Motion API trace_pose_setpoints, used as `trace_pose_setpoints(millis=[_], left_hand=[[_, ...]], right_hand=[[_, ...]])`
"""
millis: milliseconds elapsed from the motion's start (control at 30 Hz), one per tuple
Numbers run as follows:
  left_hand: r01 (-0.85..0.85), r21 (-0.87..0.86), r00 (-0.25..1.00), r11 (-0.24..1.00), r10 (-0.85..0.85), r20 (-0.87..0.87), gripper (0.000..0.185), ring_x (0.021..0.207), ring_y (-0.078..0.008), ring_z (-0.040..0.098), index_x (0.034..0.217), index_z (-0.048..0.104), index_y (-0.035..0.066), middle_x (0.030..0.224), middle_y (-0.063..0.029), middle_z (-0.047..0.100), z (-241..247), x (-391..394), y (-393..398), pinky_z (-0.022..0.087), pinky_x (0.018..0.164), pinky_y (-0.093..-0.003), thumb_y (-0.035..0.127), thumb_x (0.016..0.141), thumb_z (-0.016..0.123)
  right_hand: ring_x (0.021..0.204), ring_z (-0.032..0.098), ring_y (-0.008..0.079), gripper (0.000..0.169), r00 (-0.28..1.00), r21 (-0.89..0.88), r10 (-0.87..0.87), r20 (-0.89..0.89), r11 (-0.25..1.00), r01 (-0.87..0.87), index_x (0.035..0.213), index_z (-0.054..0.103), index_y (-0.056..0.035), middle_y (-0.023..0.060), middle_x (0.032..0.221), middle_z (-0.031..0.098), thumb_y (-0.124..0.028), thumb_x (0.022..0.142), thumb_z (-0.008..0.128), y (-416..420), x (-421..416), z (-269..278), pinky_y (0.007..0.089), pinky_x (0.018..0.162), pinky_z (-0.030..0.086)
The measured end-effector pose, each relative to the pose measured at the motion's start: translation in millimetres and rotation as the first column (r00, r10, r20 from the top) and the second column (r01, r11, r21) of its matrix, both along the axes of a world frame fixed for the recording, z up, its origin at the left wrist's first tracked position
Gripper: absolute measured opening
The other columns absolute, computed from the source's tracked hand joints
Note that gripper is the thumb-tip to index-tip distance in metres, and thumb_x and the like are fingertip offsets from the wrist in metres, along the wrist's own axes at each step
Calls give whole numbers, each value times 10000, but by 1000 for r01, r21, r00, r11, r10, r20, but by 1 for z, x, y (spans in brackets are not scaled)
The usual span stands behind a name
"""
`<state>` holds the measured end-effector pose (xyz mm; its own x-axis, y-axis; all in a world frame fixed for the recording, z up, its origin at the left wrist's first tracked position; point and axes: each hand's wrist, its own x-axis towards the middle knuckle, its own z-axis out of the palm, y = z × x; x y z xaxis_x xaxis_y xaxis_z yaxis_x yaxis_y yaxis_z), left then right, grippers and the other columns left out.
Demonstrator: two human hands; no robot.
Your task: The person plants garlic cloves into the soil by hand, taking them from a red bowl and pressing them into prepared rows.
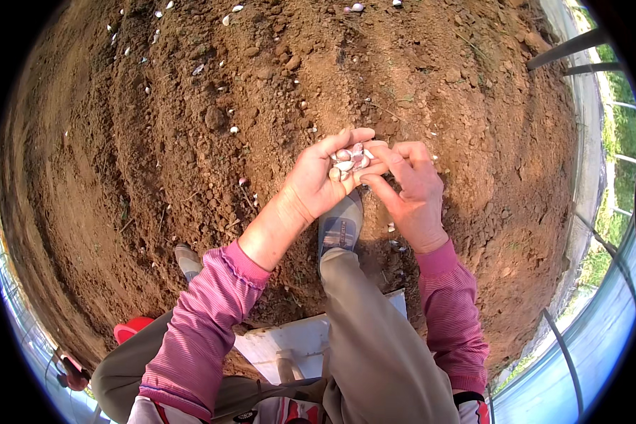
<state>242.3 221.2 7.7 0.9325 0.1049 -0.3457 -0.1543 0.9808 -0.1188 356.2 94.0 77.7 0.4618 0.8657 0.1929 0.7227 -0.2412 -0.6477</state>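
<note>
My left hand (322, 177) is turned palm up, its fingers curled around a small heap of garlic cloves (344, 165), some white and some pinkish. Close against it on the right, my right hand (414, 193) has its bent index finger and thumb at the fingers of the left hand, beside the cloves. Whether a clove sits in the right fingers is hidden. Both hands hang above brown tilled soil (487, 206), just beyond the toe of a shoe (341, 225).
Scattered garlic cloves (234, 129) dot the furrowed soil. Under my legs is a white board-like object (297, 339), beside a red container (131, 328). Dark poles (567, 49) and a pale edging strip (588, 138) stand on the right. Another shoe (188, 261) shows at left.
</note>
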Motion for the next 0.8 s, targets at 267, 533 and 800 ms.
trace_pose_setpoints(millis=[267,533,800], left_hand=[[43,179,978,983,-5,-207,395,1174,-457,567,1235,484,-163,1208,-340,560,-8,-42,37,493,1044,-527,167,1018,471],[52,173,974,984,-12,-226,358,1112,-429,602,1202,496,-129,1165,-307,586,-47,-60,65,540,975,-521,178,1019,462],[121,111,982,987,-103,-156,388,1077,-390,626,1207,492,-155,1138,-289,606,-75,-20,59,550,959,-489,175,1005,470]], right_hand=[[786,634,271,300,868,-828,-146,-475,407,-385,1035,643,-59,130,914,639,-323,893,659,-269,-113,-112,376,714,526],[902,640,191,668,317,-535,-883,-346,-92,-840,1286,484,0,132,1120,610,-452,854,717,-303,-277,-66,342,726,570],[879,625,205,692,151,-627,-921,-359,118,-770,1363,392,-11,161,1090,606,-346,846,709,-369,-303,-77,344,668,537]])
